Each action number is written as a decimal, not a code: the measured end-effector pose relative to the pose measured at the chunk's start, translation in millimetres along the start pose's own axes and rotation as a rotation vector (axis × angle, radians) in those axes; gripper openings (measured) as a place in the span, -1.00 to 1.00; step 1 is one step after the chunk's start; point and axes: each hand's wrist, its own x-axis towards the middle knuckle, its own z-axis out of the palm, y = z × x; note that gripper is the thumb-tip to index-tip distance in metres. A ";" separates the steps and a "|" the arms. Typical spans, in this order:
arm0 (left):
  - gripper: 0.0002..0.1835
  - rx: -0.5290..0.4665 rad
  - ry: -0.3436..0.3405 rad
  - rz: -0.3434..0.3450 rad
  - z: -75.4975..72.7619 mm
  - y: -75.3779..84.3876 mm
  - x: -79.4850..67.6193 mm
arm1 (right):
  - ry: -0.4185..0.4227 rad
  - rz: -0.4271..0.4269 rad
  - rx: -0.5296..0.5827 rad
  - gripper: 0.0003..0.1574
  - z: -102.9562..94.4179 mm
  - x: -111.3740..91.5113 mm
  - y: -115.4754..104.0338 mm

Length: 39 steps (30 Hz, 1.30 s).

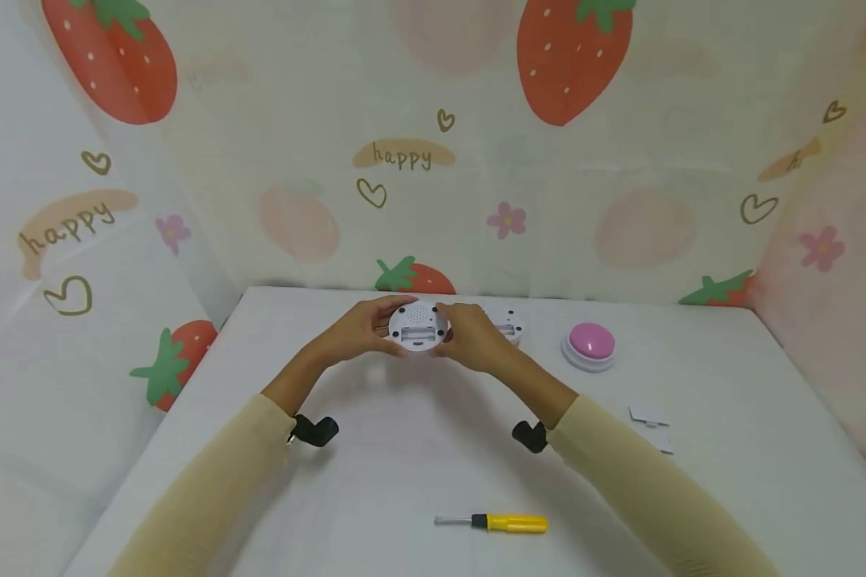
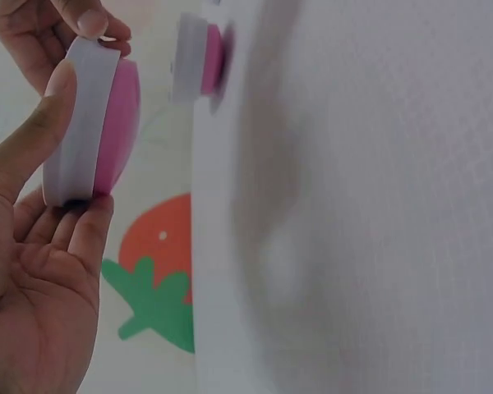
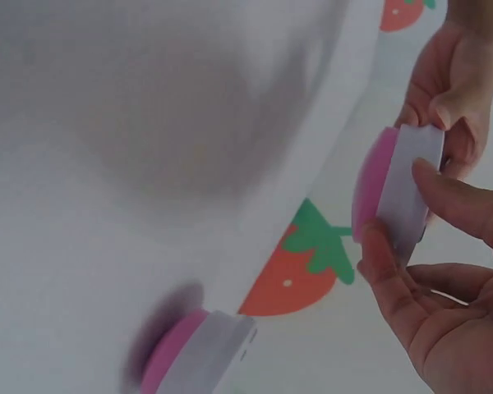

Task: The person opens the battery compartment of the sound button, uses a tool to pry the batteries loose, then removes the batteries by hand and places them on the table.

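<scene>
Between my two hands is a round white-and-pink push button [image 1: 418, 319], raised above the far part of the table. Its white underside faces the head camera, showing speaker holes, dark feet and an uncovered battery slot. My left hand [image 1: 361, 330] grips its left rim, thumb on the white casing and fingers on the opposite side, as the left wrist view shows. On the right rim, my right hand [image 1: 474, 338] pinches the casing between thumb and fingers. The pink dome [image 3: 373, 185] points away from the head camera. A second push button [image 1: 509, 328] lies upside down, partly hidden behind my right hand.
A third push button [image 1: 590, 346] sits dome up to the right. Nearer, thin white flat pieces [image 1: 649, 417] lie beside my right forearm. A yellow-handled screwdriver [image 1: 515, 523] rests near the front. A strawberry-print curtain [image 1: 476, 160] hangs behind the white table [image 1: 375, 481].
</scene>
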 end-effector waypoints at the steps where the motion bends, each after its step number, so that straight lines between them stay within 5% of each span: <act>1: -0.06 -0.001 0.003 -0.003 -3.3 -2.2 1.7 | -0.003 0.003 -0.007 -0.18 1.4 5.2 0.3; 13: -0.05 -0.025 0.031 -0.078 -27.0 -27.7 12.5 | -0.008 0.070 0.056 -0.23 24.0 48.5 6.5; 29: -0.06 -0.020 -0.052 -0.126 -31.6 -50.6 9.2 | -0.090 0.160 -0.018 -0.22 46.0 59.9 10.7; 39: -0.03 -0.012 -0.028 -0.164 -32.9 -58.5 9.7 | -0.122 0.188 -0.039 -0.17 48.9 61.1 9.2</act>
